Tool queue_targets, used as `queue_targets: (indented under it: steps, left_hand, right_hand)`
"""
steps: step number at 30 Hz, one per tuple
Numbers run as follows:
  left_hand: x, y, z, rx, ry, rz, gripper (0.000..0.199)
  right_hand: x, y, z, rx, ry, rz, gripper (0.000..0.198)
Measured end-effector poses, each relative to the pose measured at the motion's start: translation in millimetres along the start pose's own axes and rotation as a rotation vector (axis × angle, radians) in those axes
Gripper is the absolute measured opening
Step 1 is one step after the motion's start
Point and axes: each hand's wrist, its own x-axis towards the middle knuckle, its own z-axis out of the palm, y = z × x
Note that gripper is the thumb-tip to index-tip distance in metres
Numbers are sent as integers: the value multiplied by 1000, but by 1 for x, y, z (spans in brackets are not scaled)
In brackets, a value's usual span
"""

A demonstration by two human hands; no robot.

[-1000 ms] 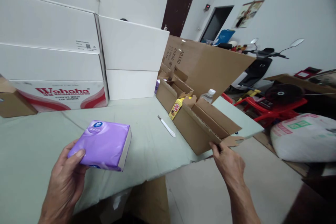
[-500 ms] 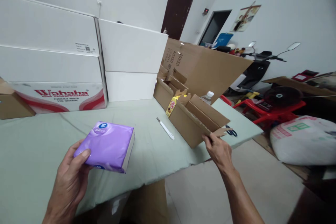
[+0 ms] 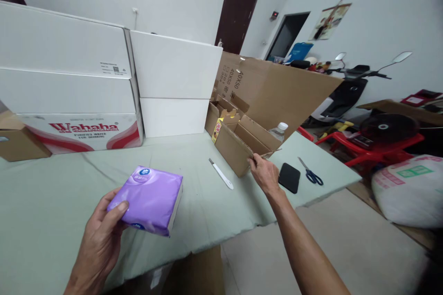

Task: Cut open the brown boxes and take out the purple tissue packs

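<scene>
My left hand (image 3: 107,228) is closed around the left end of a purple tissue pack (image 3: 148,200), holding it above the green-covered table (image 3: 69,184). The thumb lies on top of the pack. On the right, my right hand (image 3: 263,173) pinches the near end of an open cardboard box (image 3: 232,150) at its top edge. A small yellow box (image 3: 217,130) touches the far end of that cardboard box. Between the pack and the cardboard box lies a white utility knife (image 3: 221,175) with its blade end pointing away.
Right of my hand lie a black phone-like slab (image 3: 289,177) and scissors (image 3: 313,176). A clear bottle (image 3: 279,130) stands behind the cardboard box. White cartons (image 3: 79,131) and a large cardboard sheet (image 3: 273,90) line the back. The table's front edge runs below.
My right hand has pushed the cardboard box away from me and to the left, uncovering the black slab and more of the scissors. The tissue pack stays in my left hand.
</scene>
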Motion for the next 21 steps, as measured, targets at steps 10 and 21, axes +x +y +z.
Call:
queue_targets:
  steps: [10, 21]
  left_hand:
    - [-6, -7, 7, 74, -60, -9, 61]
    - [-15, -10, 17, 394, -289, 113, 46]
  right_hand:
    - [40, -34, 1, 38, -21, 26, 47]
    - [-56, -54, -1, 1058, -390, -309, 58]
